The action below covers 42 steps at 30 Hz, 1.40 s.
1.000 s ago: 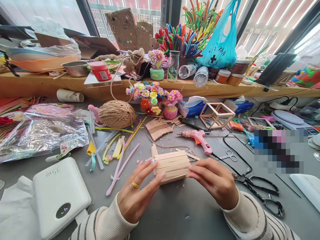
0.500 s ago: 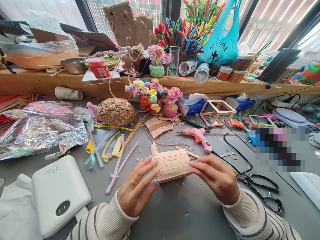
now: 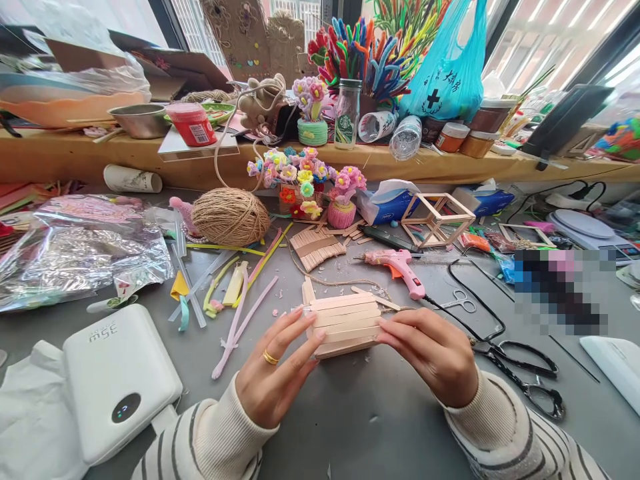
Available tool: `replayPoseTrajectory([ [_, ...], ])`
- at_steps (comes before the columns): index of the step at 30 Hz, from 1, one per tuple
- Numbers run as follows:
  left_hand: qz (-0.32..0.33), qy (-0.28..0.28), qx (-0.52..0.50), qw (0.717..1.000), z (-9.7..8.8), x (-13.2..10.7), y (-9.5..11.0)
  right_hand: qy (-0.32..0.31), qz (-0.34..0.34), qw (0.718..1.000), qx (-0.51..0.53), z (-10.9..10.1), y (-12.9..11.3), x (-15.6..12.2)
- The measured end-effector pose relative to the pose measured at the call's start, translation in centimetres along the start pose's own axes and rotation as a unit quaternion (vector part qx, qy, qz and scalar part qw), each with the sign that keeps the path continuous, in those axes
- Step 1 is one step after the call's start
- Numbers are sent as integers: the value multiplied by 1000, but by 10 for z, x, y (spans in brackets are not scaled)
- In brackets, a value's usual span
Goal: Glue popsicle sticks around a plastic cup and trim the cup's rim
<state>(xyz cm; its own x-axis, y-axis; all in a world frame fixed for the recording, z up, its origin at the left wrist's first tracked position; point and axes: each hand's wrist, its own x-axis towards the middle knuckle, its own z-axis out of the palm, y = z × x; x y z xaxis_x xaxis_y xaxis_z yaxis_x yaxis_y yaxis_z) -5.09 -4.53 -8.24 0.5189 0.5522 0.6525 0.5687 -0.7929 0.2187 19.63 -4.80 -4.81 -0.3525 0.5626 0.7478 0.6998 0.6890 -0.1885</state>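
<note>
Between my hands is a small block-like craft piece covered in popsicle sticks (image 3: 347, 320), laid side by side lengthwise. My left hand (image 3: 280, 363), with a gold ring, grips its left end, fingertips on the top and side. The fingertips of my right hand (image 3: 433, 353) pinch the right end. Just behind the piece lie a few loose popsicle sticks (image 3: 377, 299). Farther back are a pink hot glue gun (image 3: 395, 267) and a banded bundle of popsicle sticks (image 3: 317, 250). What is under the stick-covered top is hidden.
Black-handled scissors (image 3: 530, 373) and small scissors (image 3: 460, 301) lie to the right. A white power bank (image 3: 123, 380) sits at left, near pipe cleaners (image 3: 245, 327). Behind stand a twine ball (image 3: 230, 217), a wooden stick frame (image 3: 437, 217) and a crowded shelf (image 3: 280, 163).
The view has shifted slightly. My left fingers have moved a little over the left end of the stick piece; both hands still hold it in about the same place.
</note>
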Motion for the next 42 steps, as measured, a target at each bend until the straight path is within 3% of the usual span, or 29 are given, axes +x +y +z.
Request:
replayPoseTrajectory([
  [25, -11, 5, -6, 1000, 0, -1, 1, 17, -16, 1000, -1, 3, 1, -5],
  [37, -4, 1, 3, 1000, -1, -2, 0, 28, 58, 996, 57, 5, 4, -5],
  [42, -11, -4, -1, 1000, -2, -1, 2, 34, 55, 996, 64, 8, 5, -6],
])
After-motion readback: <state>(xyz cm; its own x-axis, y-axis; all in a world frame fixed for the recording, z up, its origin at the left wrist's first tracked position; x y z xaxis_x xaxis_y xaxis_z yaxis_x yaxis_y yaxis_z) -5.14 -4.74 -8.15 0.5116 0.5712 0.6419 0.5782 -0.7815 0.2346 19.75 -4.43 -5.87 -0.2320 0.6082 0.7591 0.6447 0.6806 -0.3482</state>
